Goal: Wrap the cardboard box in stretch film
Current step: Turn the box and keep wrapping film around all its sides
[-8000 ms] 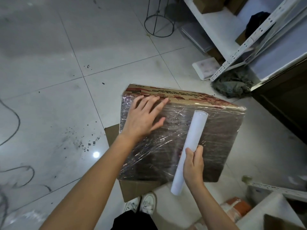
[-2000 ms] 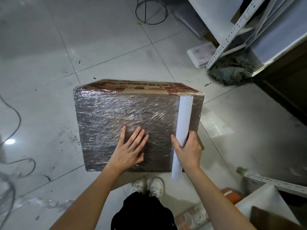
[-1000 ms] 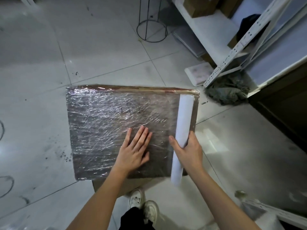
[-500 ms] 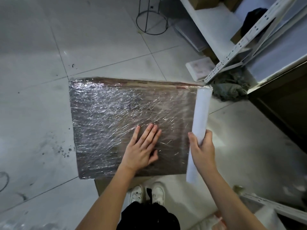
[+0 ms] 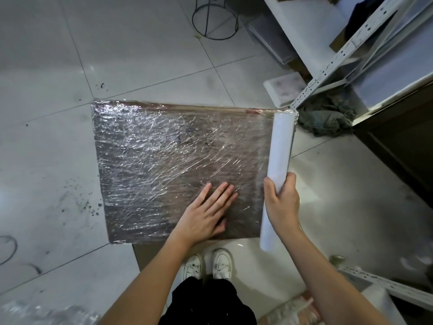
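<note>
Currently left hand (image 5: 206, 214) lies flat, fingers spread, on the filmed cardboard box (image 5: 178, 165); right hand (image 5: 282, 202) grips the film roll (image 5: 281, 151) at the box's right edge. Risk: film likely slackens or tears if the flat hand slips.

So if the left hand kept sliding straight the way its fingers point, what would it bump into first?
Probably the stretch film roll. The left hand lies flat on the wrapped cardboard box, fingers aimed up and right toward the roll, which the right hand holds at the box's right edge.
</note>
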`<state>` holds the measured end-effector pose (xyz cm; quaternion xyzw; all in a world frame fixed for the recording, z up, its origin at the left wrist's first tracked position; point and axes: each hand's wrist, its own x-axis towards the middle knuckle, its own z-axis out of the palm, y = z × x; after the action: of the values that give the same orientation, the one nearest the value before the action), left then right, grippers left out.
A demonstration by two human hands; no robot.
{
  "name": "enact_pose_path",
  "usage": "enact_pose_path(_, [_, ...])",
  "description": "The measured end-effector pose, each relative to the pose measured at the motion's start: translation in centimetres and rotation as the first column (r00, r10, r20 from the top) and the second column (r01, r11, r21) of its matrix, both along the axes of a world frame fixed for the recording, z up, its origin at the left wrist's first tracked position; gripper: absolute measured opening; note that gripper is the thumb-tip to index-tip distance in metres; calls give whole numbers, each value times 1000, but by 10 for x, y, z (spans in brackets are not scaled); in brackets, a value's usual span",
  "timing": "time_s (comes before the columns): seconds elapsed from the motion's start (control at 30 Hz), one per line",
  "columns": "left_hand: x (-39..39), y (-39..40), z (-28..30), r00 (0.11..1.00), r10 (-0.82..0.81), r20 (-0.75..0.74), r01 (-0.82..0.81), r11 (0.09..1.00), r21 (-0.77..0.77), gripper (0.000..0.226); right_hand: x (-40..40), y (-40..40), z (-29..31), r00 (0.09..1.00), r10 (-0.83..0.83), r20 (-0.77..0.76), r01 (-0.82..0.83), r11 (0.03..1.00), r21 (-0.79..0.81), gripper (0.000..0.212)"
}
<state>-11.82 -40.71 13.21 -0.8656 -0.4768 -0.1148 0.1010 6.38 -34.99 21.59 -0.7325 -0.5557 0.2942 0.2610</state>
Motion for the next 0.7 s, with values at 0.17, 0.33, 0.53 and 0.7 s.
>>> enact_pose_path(0.17, [0, 4, -2, 1000, -2, 5, 2, 1000, 23, 67, 0, 3, -2, 1000, 10, 16, -10, 1000, 19, 20])
enact_pose_path(0.33, [-6, -1, 3, 995, -38, 93, 33, 998, 62, 66, -3, 0, -3, 1000, -17, 12, 17, 999, 39, 27])
enact_pose_path(0.53, [-30, 4, 0, 999, -17, -33, 19, 998, 53, 65, -3, 3, -4, 1000, -10, 17, 10, 999, 53, 29])
enact_pose_path(0.7, [-11, 11, 14, 999, 12, 44, -17, 995, 100, 57, -6, 8, -5, 999, -54, 3, 53, 997, 49, 23])
